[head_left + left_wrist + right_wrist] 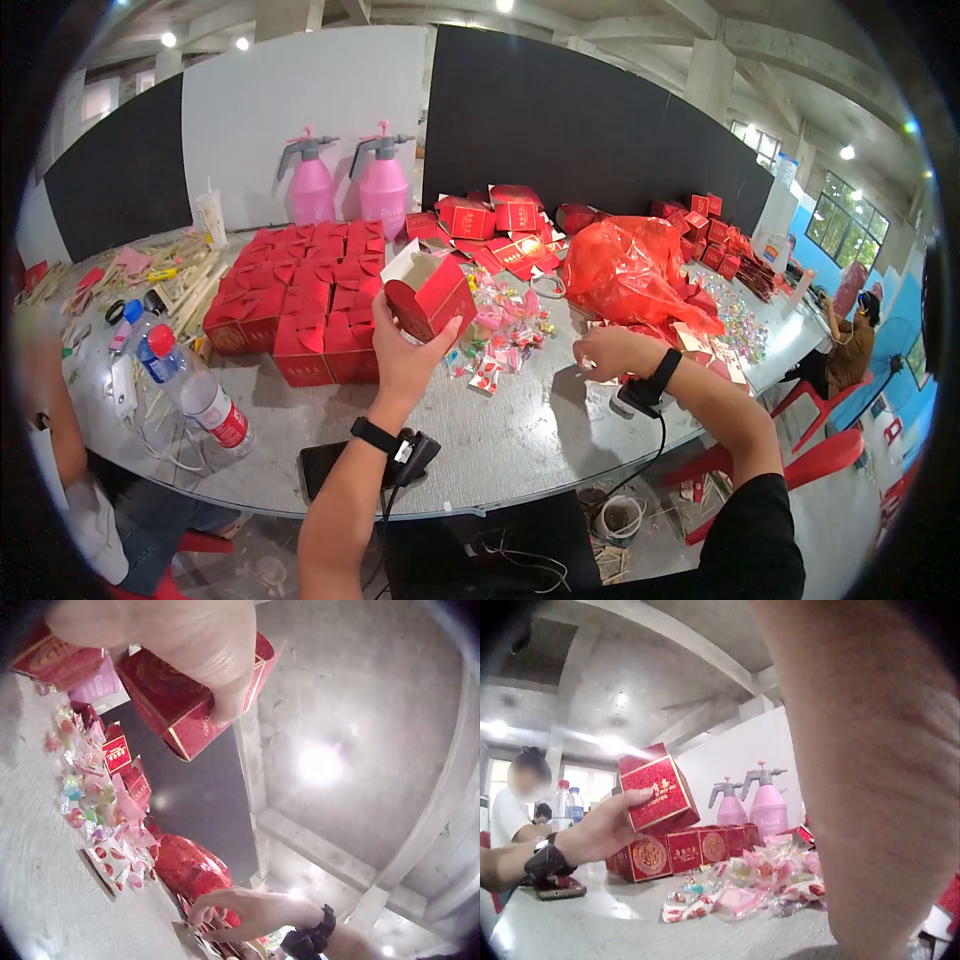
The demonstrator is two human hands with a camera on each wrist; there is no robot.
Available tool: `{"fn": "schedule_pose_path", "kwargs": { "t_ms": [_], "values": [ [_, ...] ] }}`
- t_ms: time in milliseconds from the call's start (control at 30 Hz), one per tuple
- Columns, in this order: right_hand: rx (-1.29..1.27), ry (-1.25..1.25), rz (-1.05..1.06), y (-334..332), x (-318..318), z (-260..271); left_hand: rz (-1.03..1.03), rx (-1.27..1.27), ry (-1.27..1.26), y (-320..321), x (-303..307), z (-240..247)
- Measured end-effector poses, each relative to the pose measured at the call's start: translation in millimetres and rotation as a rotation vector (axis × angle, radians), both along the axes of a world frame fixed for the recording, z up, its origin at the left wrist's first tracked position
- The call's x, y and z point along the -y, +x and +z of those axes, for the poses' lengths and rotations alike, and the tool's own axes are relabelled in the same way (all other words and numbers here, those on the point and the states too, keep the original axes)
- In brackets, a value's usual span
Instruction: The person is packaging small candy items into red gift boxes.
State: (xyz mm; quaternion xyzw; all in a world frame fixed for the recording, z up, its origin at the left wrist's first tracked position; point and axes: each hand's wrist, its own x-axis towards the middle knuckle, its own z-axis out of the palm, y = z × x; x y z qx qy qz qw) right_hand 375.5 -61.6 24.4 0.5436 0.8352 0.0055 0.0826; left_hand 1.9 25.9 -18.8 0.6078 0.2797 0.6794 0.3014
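My left hand (405, 362) holds a red gift box (447, 300) above the table, thumb on one side and fingers on the other. Its top flaps stand open and a pale inside shows. Gold lettering marks the side of this box in the right wrist view. My right hand (622, 353) is low over the table to the right, beside a red plastic bag (620, 270), with its fingers bent downward. In the left wrist view its fingertips come close to flat pieces by the bag; I cannot tell whether they pinch anything. Wrapped candies (495, 325) lie heaped between the hands.
Closed red boxes (325, 340) stand in rows on the left, near plastic bottles (215, 405) and a phone (320, 468). Two pink spray bottles (383, 190) stand behind. More red boxes (490, 220) are piled at the back. One person (850, 335) sits far right, another at the left edge.
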Motion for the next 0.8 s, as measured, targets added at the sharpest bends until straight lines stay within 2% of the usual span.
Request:
{"fn": "schedule_pose_path", "kwargs": {
  "t_ms": [167, 233, 333, 400, 433, 533, 600, 633, 667, 733, 767, 800],
  "values": [
    [0.021, 0.173, 0.137, 5, -10, -21, -0.021, 0.016, -0.002, 0, 1, 0],
    [0.034, 0.238, 0.200, 4, -11, -20, -0.007, -0.054, 0.005, -1, 1, -1],
    [0.067, 0.209, 0.179, -2, -16, -17, -0.015, -0.031, -0.014, -1, 4, 1],
    [0.062, 0.024, 0.044, -10, -20, -12, -0.017, -0.031, -0.009, 0, 0, -2],
    [0.062, 0.024, 0.046, -16, -20, -8, -0.023, -0.030, -0.006, 1, -1, -3],
    [-0.079, -0.068, -0.058, -21, -28, -1, -0.025, -0.025, 0.010, 1, -2, -5],
    [-0.211, 0.005, 0.023, -8, -48, -8, -0.032, -0.028, 0.002, -1, 1, -2],
    [-0.356, 0.076, -0.026, -4, -54, -10, -0.042, -0.030, -0.005, 0, 2, 0],
    [-0.357, 0.075, -0.025, 2, -58, -10, -0.041, -0.031, -0.005, 0, 2, 0],
    [-0.301, -0.038, -0.098, 8, -63, -4, -0.041, -0.051, 0.000, -1, 1, 0],
    [-0.121, -0.220, -0.121, 11, -66, -1, -0.031, -0.052, -0.001, -1, 2, 0],
    [-0.061, -0.377, -0.159, 13, -63, -4, -0.047, -0.033, 0.011, 0, 3, 1]
  ]
}}
